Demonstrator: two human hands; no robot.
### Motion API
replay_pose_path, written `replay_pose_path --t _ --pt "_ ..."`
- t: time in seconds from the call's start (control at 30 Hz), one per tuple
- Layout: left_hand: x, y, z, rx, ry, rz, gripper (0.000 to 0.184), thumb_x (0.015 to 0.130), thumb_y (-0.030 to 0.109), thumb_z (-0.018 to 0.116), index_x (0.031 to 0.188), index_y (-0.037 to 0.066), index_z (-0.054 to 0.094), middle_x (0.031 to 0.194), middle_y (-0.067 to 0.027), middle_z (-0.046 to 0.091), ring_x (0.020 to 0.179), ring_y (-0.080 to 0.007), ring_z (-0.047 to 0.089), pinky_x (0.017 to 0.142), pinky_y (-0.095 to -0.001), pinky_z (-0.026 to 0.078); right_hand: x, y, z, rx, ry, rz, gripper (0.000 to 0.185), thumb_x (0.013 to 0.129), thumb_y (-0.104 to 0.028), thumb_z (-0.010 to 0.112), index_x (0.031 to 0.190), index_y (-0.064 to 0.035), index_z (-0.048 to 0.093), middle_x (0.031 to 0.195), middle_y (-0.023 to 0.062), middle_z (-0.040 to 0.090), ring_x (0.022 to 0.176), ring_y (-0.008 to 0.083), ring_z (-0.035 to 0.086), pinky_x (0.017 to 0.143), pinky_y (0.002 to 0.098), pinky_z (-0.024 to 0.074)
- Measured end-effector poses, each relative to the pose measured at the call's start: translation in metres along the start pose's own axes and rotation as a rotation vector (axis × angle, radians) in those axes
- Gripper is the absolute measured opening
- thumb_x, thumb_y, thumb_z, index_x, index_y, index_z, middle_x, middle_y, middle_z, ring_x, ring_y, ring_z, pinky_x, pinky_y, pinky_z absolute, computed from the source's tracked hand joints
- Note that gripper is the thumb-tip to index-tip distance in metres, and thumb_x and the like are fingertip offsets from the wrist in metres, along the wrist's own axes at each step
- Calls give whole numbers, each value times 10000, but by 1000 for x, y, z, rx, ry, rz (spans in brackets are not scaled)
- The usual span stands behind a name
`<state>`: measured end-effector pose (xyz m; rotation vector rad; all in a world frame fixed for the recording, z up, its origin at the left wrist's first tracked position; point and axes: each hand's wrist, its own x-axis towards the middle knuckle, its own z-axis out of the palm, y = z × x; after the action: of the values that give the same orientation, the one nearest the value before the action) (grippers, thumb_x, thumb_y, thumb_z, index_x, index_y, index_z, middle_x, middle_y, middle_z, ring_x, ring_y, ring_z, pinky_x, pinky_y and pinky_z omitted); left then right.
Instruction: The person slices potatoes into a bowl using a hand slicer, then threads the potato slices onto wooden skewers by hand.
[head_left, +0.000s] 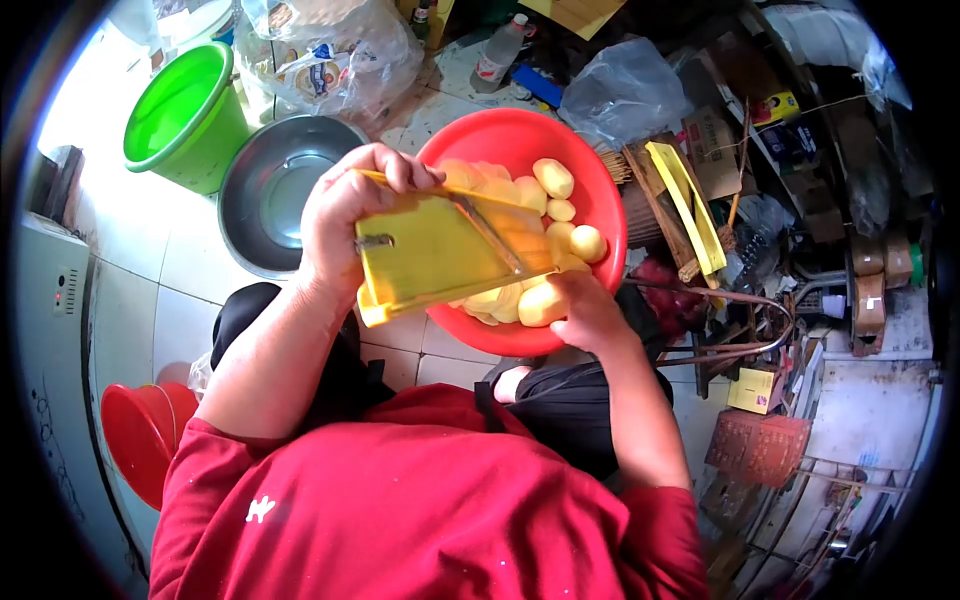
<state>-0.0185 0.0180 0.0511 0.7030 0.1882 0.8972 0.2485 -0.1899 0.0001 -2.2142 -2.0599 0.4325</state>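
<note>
The red basin (608, 205) is partly filled with peeled potatoes (553, 178). Above it, the yellow slicer (430, 245) is held tilted, its wide end clenched by the left hand (338, 210). At its far end, 1 potato (541, 303) is touched by the right hand (597, 313) — whether grasped, cannot be told.

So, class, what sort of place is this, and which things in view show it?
Probably a cluttered kitchen or food-preparation corner: peeled potatoes lie in a red basin, a yellow slicer is held over it, and a metal basin stands nearby.
</note>
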Motion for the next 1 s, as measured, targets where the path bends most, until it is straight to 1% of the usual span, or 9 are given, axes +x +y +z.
replay_pose_path --t 0.13,0.47,0.5,0.63,0.7,0.73,0.83,0.93,1.0 --pt "-12 -2 22 205 59 -37 161 638 143 488 733 14 505 854 -139 567 963 -294 537 938 -394 409 6 -12 5 -97 13 75 468 665 -12 594 1129 -66 571 1049 135 558 1016 352 540 885 430 459" --pt "-27 -4 22 434 -117 47 175 648 166 484 755 28 502 861 -101 547 998 -257 530 939 -374 398 23 -31 -20 -91 -315 317 482 681 -168 684 1119 -49 521 1143 200 545 1104 389 527 931 456 448" --pt "-26 -3 22 436 -116 54 175 648 166 484 755 28 502 861 -101 547 998 -257 530 939 -374 398 24 -30 -15 -75 -242 318 423 648 -223 752 993 -66 564 1035 192 618 992 379 596 870 474 465" --pt "-25 -1 22 449 -119 51 168 643 150 476 753 26 503 857 -100 540 999 -260 529 944 -371 394 13 -28 -28 -66 -167 391 465 682 -197 709 1078 -51 513 977 197 641 921 383 628 824 462 495" --pt "-25 -3 20 449 -116 52 168 644 151 472 753 27 504 859 -100 540 1000 -261 529 944 -369 393 3 -24 -46 206 -36 477 471 649 -204 761 1029 -54 525 932 211 645 856 373 639 787 428 507" --pt "-25 -4 19 428 -115 55 174 648 158 468 756 27 505 861 -98 540 1000 -259 530 945 -366 392 -1 -15 -49 332 27 510 489 633 -193 795 1021 -43 539 931 166 654 840 301 644 779 373 506" --pt "-25 -5 20 414 -112 47 187 652 172 460 762 28 506 865 -96 540 1000 -254 532 944 -362 391 -10 -19 -54 1323 228 418 481 719 -158 733 1121 10 531 1036 76 627 974 185 587 879 297 447" --pt "-23 -4 20 431 -102 44 199 654 184 456 765 26 505 871 -98 546 1000 -249 533 943 -362 391 -5 -37 -43 1736 240 353 451 804 -95 635 1221 10 501 1144 107 593 1029 223 582 945 342 435" --pt "-22 -5 19 383 -91 47 199 660 189 454 762 27 506 877 -104 554 1000 -250 533 945 -364 392 2 -46 -29 1787 224 329 476 842 -105 601 1287 -12 462 1168 98 582 1026 239 592 900 363 475"
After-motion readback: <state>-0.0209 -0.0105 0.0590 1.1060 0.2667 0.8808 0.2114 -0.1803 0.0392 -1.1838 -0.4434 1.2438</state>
